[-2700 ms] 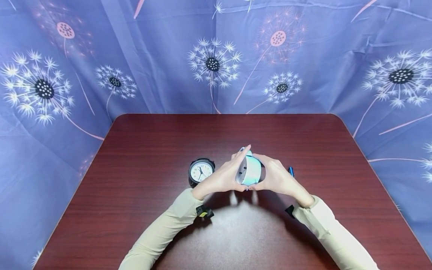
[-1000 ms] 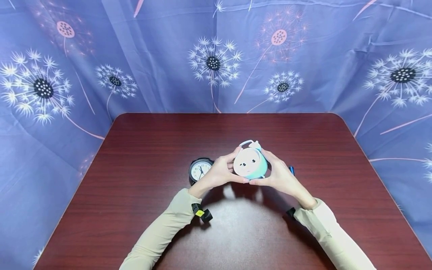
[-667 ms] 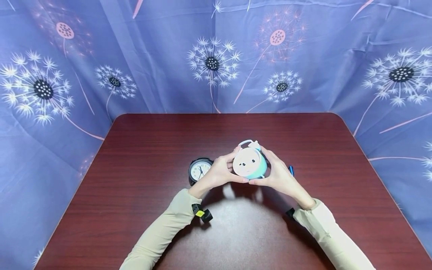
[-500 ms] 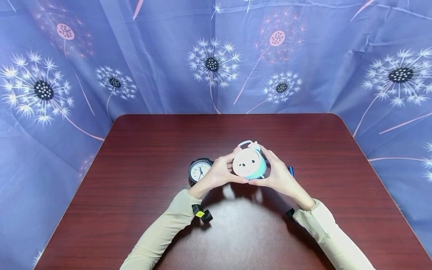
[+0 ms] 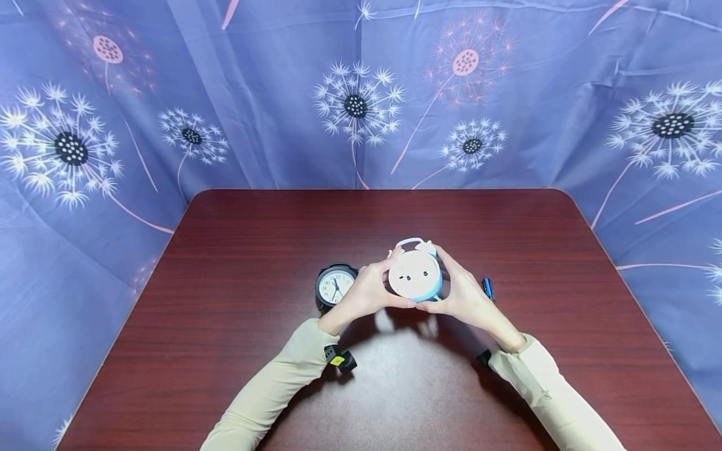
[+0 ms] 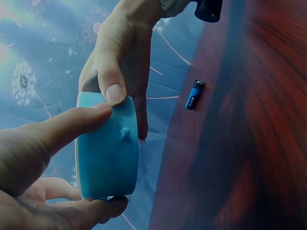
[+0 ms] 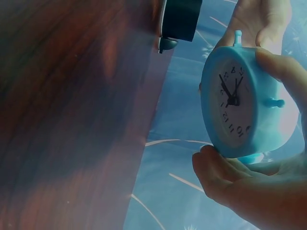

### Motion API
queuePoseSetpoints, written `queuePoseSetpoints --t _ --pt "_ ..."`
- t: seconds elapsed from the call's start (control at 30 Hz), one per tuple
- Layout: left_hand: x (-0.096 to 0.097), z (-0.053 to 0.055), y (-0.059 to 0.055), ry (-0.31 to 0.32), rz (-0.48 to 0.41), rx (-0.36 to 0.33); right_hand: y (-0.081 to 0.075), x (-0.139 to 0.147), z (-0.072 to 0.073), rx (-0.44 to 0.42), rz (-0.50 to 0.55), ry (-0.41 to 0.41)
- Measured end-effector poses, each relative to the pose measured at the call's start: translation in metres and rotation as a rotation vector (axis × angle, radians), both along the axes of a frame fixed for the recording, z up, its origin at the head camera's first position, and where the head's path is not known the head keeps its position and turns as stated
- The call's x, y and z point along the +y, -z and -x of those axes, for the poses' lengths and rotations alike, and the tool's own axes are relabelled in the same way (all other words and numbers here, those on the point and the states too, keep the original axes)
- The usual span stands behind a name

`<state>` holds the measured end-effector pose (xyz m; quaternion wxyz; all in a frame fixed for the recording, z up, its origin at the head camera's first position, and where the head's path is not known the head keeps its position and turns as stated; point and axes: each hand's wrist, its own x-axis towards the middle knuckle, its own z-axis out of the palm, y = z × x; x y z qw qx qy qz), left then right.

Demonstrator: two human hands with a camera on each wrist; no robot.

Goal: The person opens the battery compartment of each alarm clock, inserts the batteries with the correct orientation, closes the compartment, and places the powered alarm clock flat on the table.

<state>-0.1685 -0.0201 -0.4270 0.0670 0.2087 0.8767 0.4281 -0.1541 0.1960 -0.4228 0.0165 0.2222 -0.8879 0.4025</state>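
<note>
Both hands hold a light blue twin-bell alarm clock [image 5: 415, 279] up over the table. Its whitish back, with small dark knobs, faces the head camera, and its handle and bells point away. My left hand [image 5: 368, 290] grips the left side; my right hand [image 5: 471, 297] grips the right. In the left wrist view the two thumbs meet on the blue case [image 6: 108, 158], near a small foot. The right wrist view shows the numbered dial [image 7: 233, 103] with dark hands, turned away from the head.
A black round alarm clock [image 5: 335, 285] with a white dial stands left of the hands, partly behind the left wrist. A blue and black battery [image 5: 487, 289] lies on the dark red table [image 5: 254, 250] beside the right hand. Patterned blue cloth [image 5: 271, 94] hangs behind.
From a sideways position, the light blue clock has been turned so its back faces the head camera. Over the last half second it tilts slightly, and the hands shift a little with it.
</note>
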Motion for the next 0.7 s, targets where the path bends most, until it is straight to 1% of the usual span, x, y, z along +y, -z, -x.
queuePoseSetpoints --t 0.07,0.3,0.43,0.6,0.7 --pt "0.0004 -0.0003 0.0000 -0.007 0.009 0.001 0.0006 0.0002 -0.0002 -0.011 -0.001 0.004" --pt "0.0016 -0.0013 -0.0021 -0.008 0.022 0.039 0.0012 0.0020 -0.0013 -0.041 -0.017 0.031" --pt "0.0027 -0.0025 -0.0030 -0.016 0.035 0.032 0.0027 0.0043 -0.0013 -0.061 -0.027 0.039" --pt "0.0046 -0.0031 -0.0008 -0.023 0.054 0.036 0.0040 0.0063 -0.0009 -0.081 -0.041 0.050" --pt "0.0057 -0.0035 0.0000 -0.022 0.062 0.051 0.0039 0.0067 -0.0005 -0.092 -0.040 0.050"
